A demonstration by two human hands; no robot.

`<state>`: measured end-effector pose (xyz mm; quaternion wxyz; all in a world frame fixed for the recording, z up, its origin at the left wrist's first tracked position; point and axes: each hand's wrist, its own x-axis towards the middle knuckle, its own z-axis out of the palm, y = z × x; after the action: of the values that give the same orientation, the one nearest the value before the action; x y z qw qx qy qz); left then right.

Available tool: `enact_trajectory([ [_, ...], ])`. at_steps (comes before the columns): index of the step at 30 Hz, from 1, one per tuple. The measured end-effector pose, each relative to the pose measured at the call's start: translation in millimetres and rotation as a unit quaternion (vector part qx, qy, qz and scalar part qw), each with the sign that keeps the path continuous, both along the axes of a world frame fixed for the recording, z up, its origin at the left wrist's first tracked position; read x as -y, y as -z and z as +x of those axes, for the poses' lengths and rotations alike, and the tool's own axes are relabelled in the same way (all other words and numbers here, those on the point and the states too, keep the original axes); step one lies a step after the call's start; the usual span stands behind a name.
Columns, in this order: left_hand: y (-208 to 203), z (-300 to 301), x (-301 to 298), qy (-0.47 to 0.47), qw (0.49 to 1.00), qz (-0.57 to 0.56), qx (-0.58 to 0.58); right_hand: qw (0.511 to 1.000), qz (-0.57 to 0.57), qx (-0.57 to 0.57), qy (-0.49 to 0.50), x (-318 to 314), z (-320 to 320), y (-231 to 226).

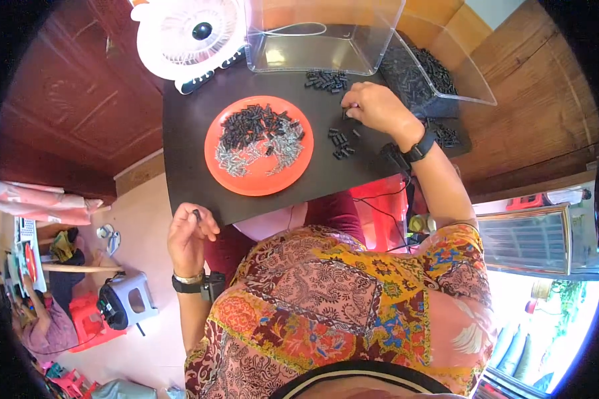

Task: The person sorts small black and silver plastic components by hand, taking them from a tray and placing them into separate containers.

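An orange-red plate [213,174] holds a heap of small black cylindrical parts [249,126] and silver screws [288,145]. Just off the table's front left edge, my left hand [188,236] pinches one small black cylindrical part [196,214] between thumb and fingers. My right hand [378,112] is over the table, right of the plate, its fingertips pinched low on a small black part that they mostly cover. Close below that hand lies a loose group of black parts [341,143]. A second cluster of black parts [326,81] sits farther back, near the clear bin.
A clear plastic bin [313,56] and a white fan [173,40] stand at the back of the dark table [192,143]. More black parts [432,70] fill a bag at the back right. A stool [136,296] and another person [43,329] are at the left.
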<state>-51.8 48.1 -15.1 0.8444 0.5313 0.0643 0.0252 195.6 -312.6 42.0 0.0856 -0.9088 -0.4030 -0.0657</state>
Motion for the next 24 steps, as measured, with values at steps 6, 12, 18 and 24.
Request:
enact_trajectory([
  [6,4,0,-2,0.006,1.000,-0.006,0.012,0.998,-0.061,0.032,0.004,-10,3,20],
  [12,3,2,-1,0.003,1.000,-0.008,0.000,0.998,-0.023,0.049,0.017,-9,12,28],
  [18,-3,5,5,-0.001,1.000,0.011,-0.021,0.996,0.002,0.091,0.017,-5,20,35],
  [24,-21,13,17,0.018,1.000,0.022,0.009,0.986,0.145,0.074,0.041,-10,26,13],
])
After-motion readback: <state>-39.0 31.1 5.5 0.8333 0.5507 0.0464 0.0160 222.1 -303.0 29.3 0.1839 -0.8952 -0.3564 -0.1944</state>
